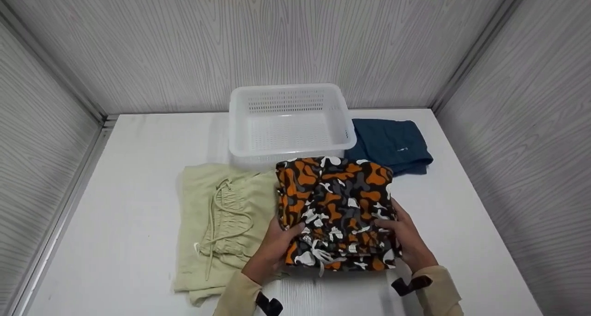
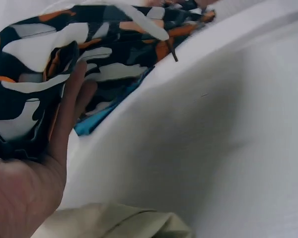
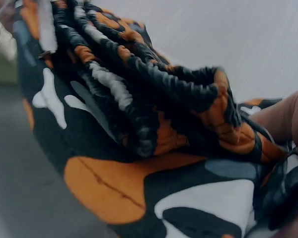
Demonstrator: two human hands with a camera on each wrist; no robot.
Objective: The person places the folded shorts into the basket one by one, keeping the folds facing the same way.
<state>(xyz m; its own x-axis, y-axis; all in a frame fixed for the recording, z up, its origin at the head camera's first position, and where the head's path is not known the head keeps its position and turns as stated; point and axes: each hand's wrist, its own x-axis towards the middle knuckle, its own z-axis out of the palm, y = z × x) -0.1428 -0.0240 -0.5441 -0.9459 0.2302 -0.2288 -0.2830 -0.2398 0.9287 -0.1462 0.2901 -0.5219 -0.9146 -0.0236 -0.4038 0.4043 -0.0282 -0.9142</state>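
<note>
A folded pair of drawstring shorts [image 1: 344, 200], printed in black, orange, grey and white, is held between both hands above the white table. My left hand [image 1: 275, 243] grips its left edge, thumb on top. At the right edge, my right hand [image 1: 409, 241] holds the cloth with the thumb over it. In the right wrist view, the gathered waistband [image 3: 154, 84] lies bunched on top; a white drawstring [image 2: 144, 22] hangs loose in the left wrist view. Beside the left hand lies a folded light green garment [image 1: 198, 214] with its own drawstring.
A white perforated plastic basket [image 1: 235, 122] stands at the back middle, just beyond the shorts. Right of it lies a folded dark blue garment [image 1: 392, 142]. Grey wood-grain walls [image 1: 286, 39] enclose the table [image 1: 124, 205] at the back and on both sides.
</note>
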